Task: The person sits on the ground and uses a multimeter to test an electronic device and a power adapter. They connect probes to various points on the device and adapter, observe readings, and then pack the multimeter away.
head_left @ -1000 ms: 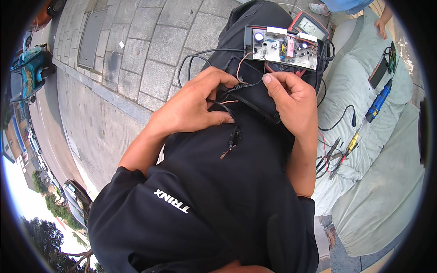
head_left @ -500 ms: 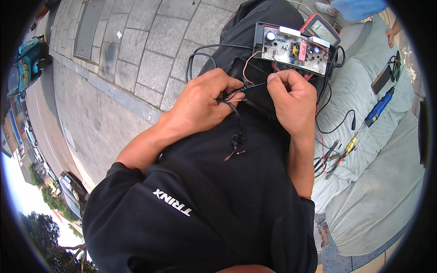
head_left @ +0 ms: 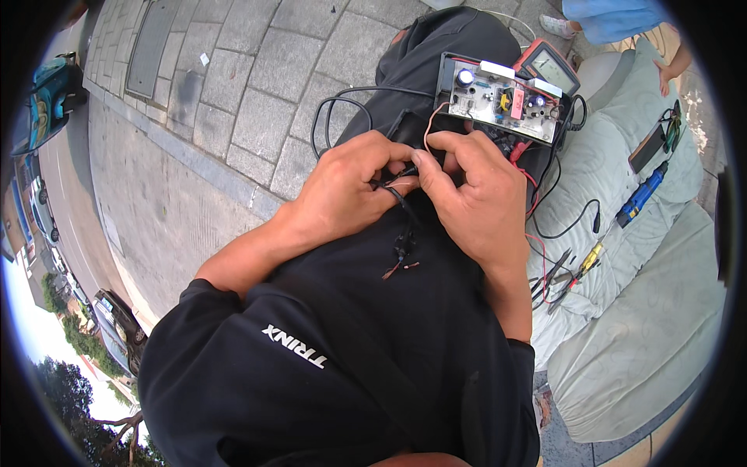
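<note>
My left hand (head_left: 350, 185) pinches black wires (head_left: 394, 189) above my lap. My right hand (head_left: 472, 202) has closed fingers meeting the left fingertips on the same wires; exactly which strand each holds is partly hidden. A black cable end with bare copper strands (head_left: 402, 251) dangles against my dark shirt. Just beyond my fingers, an open-cased circuit board (head_left: 486, 101) rests on my leg, with a thin pale wire (head_left: 430, 128) running down toward my hands. A red-and-grey multimeter (head_left: 554, 71) lies behind the board.
At right, a pale cushion (head_left: 618, 327) holds a dark phone (head_left: 646, 148), blue tool (head_left: 640, 194), yellow-handled screwdriver (head_left: 591, 257), pliers and leads. Another person in blue (head_left: 607, 15) stands at top right, hand (head_left: 667, 76) near the cushion. Paving (head_left: 245, 86) and parked vehicles occupy the left.
My right hand has moved left and slightly down from the thin wire below the board to meet my left fingers. My left hand has shifted slightly right over the last second.
</note>
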`<state>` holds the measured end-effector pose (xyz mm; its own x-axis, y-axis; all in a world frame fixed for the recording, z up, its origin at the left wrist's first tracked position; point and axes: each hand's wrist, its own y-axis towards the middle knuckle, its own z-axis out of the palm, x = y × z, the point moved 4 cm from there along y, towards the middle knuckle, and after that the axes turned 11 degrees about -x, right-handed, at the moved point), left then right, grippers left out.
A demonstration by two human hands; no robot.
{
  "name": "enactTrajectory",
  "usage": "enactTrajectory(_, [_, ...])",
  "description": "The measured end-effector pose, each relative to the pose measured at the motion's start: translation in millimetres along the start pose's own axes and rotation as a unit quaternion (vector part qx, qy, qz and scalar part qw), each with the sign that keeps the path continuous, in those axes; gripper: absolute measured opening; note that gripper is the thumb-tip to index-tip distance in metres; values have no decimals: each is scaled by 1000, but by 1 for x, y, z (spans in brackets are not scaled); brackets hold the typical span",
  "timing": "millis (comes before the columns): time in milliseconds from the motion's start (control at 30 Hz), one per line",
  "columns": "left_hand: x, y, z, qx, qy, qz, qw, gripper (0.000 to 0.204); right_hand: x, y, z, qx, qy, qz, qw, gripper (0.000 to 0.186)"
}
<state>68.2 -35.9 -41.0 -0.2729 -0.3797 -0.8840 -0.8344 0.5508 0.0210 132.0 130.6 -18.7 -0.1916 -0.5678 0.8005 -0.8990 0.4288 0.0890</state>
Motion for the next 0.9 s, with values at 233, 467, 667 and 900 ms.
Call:
enactTrajectory(233, [1, -4, 2, 1, -22, 19, 1000, 20, -18, -6, 1, -69, 64, 52, 994, 11])
enactTrajectory(467, [11, -4, 5, 24, -26, 17, 999, 23, -33, -7, 4, -96, 101, 82, 987, 15])
enactTrajectory(667, [-3, 6, -17, 110, -79, -111, 985, 44, -28, 2, -17, -75, 86, 154, 981, 13])
enactTrajectory(900, [-18, 8, -36, 131, -300, -173, 929, 13, 3, -20, -30, -48, 227, 77, 970, 18])
